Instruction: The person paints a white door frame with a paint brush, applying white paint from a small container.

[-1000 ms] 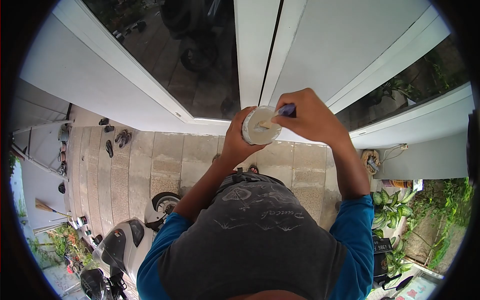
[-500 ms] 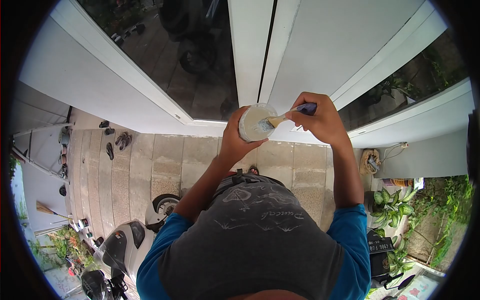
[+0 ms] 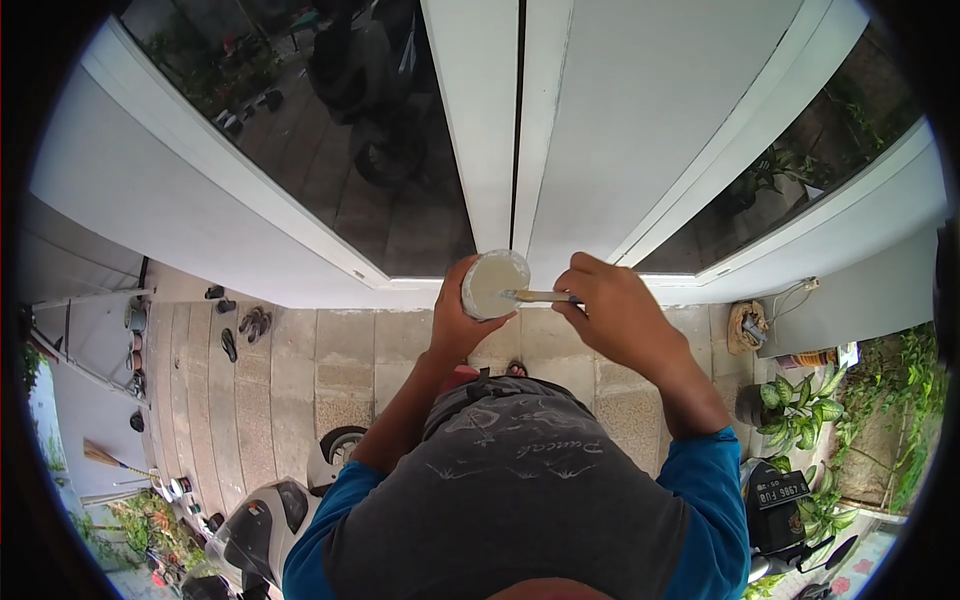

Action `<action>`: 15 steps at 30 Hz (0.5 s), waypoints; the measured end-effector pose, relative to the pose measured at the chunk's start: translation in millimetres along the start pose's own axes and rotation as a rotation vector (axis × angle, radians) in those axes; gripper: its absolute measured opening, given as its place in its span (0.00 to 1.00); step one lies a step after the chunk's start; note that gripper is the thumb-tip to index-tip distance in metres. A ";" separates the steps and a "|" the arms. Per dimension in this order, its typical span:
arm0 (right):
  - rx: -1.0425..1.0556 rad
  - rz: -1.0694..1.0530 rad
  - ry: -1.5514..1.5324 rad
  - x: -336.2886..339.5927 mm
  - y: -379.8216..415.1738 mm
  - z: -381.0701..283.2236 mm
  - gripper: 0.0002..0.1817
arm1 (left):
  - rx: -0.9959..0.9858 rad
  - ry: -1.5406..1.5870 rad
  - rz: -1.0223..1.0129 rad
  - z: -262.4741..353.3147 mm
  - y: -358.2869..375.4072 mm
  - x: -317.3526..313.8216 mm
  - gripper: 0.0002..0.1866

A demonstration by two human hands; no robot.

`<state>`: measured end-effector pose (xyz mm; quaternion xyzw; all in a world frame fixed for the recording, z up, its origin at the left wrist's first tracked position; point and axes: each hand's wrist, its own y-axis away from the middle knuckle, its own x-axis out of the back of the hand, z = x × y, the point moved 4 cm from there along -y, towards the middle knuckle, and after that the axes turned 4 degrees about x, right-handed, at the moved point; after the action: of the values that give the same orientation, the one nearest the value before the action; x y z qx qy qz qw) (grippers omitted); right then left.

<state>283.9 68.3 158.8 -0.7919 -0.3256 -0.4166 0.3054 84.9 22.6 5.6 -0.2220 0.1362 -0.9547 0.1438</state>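
My left hand [image 3: 455, 318] grips a small round tub of pale paint [image 3: 493, 283], held in front of my chest. My right hand [image 3: 610, 312] holds a paintbrush [image 3: 535, 296] by its handle, lying nearly level. Its bristles rest at the tub's right rim, over the paint. Just beyond the tub stand white double doors [image 3: 600, 120] with a dark seam between the two leaves. I look down on all of this from high above the floor.
Dark glass panes [image 3: 330, 140] flank the white frames. Far below lie a stone-tiled floor [image 3: 340, 350], sandals [image 3: 245, 325], a ladder [image 3: 90, 340], a broom [image 3: 110, 460], a parked scooter [image 3: 260, 520], potted plants [image 3: 800, 400] and a motorbike [image 3: 785, 500] at the right.
The tub and both hands dropped lower and slightly left in view. The brush turned from slanting into the paint to lying nearly level at the rim. The view tilted upward along the doors.
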 end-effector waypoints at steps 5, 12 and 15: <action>-0.052 0.032 -0.038 -5.3 -12.1 4.9 0.06 | 0.062 0.083 -0.009 -14.5 -4.7 4.7 0.48; -0.234 0.026 -0.060 -12.9 -16.6 13.5 0.07 | 0.028 0.097 -0.050 -35.4 -23.5 11.2 0.48; -0.312 0.073 -0.088 -25.9 -12.9 18.5 0.08 | 0.012 0.109 -0.083 -46.3 -35.8 14.0 0.49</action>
<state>271.0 83.3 130.7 -0.8584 -0.2412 -0.4158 0.1792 43.7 60.0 -17.5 -0.1745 0.1285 -0.9713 0.0978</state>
